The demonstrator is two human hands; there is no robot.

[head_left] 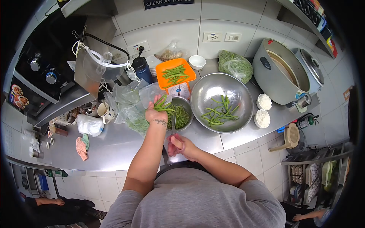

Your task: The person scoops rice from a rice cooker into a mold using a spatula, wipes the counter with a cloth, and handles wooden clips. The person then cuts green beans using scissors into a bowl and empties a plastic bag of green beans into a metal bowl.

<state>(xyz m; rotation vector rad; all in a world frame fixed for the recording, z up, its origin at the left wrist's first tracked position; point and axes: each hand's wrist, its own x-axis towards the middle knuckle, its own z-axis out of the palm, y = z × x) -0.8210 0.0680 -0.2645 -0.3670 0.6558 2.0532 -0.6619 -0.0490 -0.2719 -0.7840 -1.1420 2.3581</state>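
Beans [163, 105], long and green, lie bunched in the left hand [153, 113], its fingers curled round them at the left edge of a small metal bowl [186, 100] of chopped green pieces [183, 117], while the right hand [183, 148], nearer the body, is closed on a knife [173, 123] whose blade points toward that bowl. Just right stands a wide metal bowl [205, 85] with more whole beans [220, 114]; behind, an orange tray [161, 67] of beans sits on a scale [178, 91], and a plastic bag [128, 99] lies left.
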